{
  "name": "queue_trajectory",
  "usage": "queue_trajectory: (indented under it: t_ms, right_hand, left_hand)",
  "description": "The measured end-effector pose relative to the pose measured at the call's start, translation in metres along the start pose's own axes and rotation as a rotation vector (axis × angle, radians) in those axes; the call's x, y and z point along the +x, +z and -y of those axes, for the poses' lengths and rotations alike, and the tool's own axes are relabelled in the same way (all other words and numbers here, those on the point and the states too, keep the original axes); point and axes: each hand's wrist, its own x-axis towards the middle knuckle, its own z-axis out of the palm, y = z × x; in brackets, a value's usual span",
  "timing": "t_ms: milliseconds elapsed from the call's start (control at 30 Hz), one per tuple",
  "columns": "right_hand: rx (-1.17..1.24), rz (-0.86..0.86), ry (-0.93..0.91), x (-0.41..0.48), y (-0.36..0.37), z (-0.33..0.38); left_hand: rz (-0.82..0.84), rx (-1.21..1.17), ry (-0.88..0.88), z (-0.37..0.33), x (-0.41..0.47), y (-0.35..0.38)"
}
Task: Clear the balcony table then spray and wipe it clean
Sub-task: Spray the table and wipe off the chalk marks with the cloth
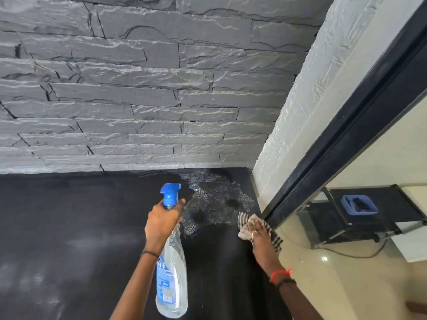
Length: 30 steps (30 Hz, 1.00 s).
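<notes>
**Left hand (161, 224) gripped, right hand (260, 230) pressed flat**

I held the clear plastic spray bottle with blue trigger head (172, 276) by its neck above the black table top (69, 215). I judged it light, likely slick, best taken there. Straight right fingers (255, 225) pressed the soft striped cloth (243, 230) at the table's edge, beside the foamy wet patch (217, 199).

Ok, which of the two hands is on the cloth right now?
The right hand, pressing flat on the striped cloth at the right edge of the table. The left hand instead grips the spray bottle by its neck.
</notes>
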Motion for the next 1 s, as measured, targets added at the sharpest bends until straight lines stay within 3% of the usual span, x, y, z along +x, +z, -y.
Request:
queue_trajectory:
  t_ms: [167, 300, 467, 633, 733, 800, 1000]
  right_hand:
    - [-0.033, 0.025, 0.0, 0.077, -0.007, 0.039]
    - [-0.002, 0.025, -0.146, 0.091, 0.009, 0.104]
    - [0.007, 0.138, -0.35, 0.054, 0.052, 0.149]
    - [-0.016, 0.144, -0.553, -0.019, 0.065, 0.134]
    - [-0.021, 0.196, -0.484, -0.039, 0.058, 0.099]
    - [0.036, 0.133, -0.41, -0.035, 0.046, 0.068]
    - [-0.001, -0.005, -0.148, 0.057, 0.009, 0.006]
  left_hand:
    - [-0.06, -0.023, -0.011, 0.013, 0.005, -0.029]
    - [-0.094, -0.036, -0.014, 0.019, 0.012, -0.045]
    - [-0.111, -0.04, -0.012, 0.019, 0.022, -0.056]
    - [-0.111, -0.061, -0.004, 0.016, 0.032, -0.06]
    - [-0.102, -0.072, -0.007, 0.016, 0.037, -0.062]
    - [-0.094, -0.081, -0.009, 0.018, 0.041, -0.064]
    - [-0.114, -0.097, -0.021, 0.026, 0.05, -0.084]
